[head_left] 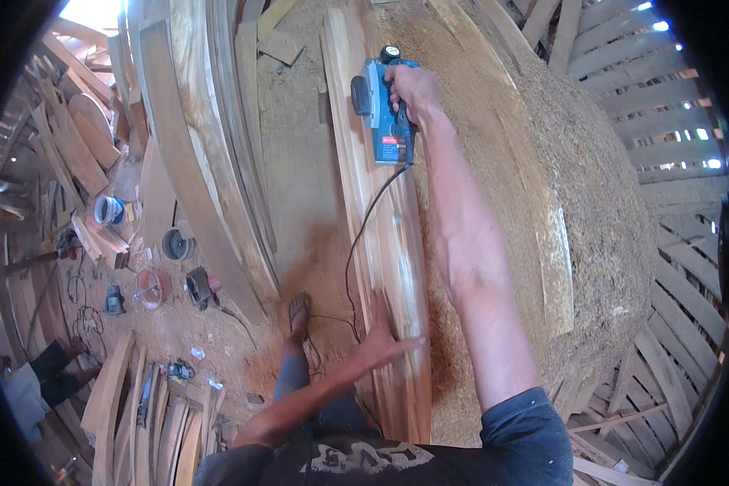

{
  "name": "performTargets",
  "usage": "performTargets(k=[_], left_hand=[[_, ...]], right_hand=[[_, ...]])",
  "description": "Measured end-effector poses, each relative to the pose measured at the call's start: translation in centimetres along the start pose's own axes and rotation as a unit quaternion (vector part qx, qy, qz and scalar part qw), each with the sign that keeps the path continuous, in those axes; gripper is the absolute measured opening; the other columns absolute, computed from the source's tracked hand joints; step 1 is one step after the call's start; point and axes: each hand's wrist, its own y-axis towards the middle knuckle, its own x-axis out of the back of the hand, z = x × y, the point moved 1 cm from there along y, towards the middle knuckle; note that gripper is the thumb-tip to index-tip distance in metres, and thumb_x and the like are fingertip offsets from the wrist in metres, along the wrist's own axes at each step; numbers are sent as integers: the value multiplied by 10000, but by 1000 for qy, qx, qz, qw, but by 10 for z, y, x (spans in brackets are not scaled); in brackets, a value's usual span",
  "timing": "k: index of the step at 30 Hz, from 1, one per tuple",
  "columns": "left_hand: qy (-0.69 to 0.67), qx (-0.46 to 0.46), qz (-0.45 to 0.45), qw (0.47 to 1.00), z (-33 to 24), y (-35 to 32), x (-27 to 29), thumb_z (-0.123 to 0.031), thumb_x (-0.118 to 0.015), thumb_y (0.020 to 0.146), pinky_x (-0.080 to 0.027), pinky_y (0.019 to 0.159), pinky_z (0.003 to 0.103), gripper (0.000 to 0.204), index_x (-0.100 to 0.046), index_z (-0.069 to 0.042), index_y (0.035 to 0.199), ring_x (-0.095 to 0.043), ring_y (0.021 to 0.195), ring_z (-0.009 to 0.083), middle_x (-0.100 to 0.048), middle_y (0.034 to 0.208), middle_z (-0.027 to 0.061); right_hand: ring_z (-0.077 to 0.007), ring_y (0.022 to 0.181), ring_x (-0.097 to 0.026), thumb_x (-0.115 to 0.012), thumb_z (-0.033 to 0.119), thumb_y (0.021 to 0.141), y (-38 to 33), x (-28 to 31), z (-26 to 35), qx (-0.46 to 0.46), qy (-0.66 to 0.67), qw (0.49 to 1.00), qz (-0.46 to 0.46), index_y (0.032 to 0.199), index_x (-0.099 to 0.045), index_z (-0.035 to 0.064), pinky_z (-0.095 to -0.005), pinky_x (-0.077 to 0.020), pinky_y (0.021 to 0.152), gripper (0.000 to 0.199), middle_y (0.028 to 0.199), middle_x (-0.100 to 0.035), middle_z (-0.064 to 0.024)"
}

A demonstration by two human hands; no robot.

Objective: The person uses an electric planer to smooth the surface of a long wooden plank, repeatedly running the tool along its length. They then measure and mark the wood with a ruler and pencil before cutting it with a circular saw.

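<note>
**Planer at the far end of the plank**

Right hand (409,87) grips the blue planer (385,113) on the plank (381,243), far out. Left hand (381,340) lies flat, fingers spread, on the near end, probably steadying it. Cord (356,251) trails back along the plank's left edge; sawdust heap (575,202) crowds the right.

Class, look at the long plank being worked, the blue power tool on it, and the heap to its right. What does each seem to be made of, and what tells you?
Plank: bare, unfinished wood, with pale reddish grain streaks.
Power planer: blue housing, probably moulded plastic, with a smooth, even colour, black knob and black cord.
Heap: likely sawdust and shavings, tan and grainy.
</note>
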Motion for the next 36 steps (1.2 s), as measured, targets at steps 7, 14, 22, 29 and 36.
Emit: performTargets(k=[7, 14, 22, 29, 36], left_hand=[[27, 28, 67, 997, -5, 5, 5, -760, -819, 711, -62, 1288, 555, 1624, 290, 71, 1558, 233, 1542, 512, 325, 1603, 402], [0, 20, 76, 997, -2, 7, 7, -808, -799, 684, -45, 1262, 623, 1648, 316, 28, 1562, 282, 1506, 557, 337, 1578, 433], [-14, 8, 59, 998, 41, 6, -8, -740, -827, 714, -123, 1256, 633, 1573, 194, 61, 1602, 148, 1522, 613, 261, 1596, 457], [29, 27, 59, 997, -5, 4, 8, -723, -831, 724, -194, 1271, 559, 1559, 182, 74, 1600, 108, 1556, 553, 256, 1616, 428], [-122, -54, 59, 989, 85, 16, 33, -614, -577, 996, -233, 1258, 513, 1107, 48, 40, 1634, -123, 1560, 389, -24, 1680, 281]], right_hand=[[-181, 490, -522, -689, 80, 879, 152, -35, 30, 54, -24, 998, 17, 730, -615, -8, -350, -428, 430, 189, 629, -560, -67], [-186, 481, -511, -665, 91, 894, 278, -71, 71, 83, -28, 995, 47, 775, -622, -3, -346, -432, 434, 157, 627, -551, -76], [-174, 528, -565, -715, 129, 890, 359, -76, 90, 128, -14, 991, -35, 758, -667, -8, -325, -451, 454, 197, 670, -617, -88], [-146, 513, -577, -724, 156, 898, 221, -55, 66, 286, 82, 945, -138, 789, -676, 24, -338, -455, 487, 178, 641, -627, -39], [-82, 517, -525, -737, 227, 963, -103, 22, -29, 206, 133, 962, -117, 851, -662, 87, -290, -402, 469, 194, 645, -587, 36]])
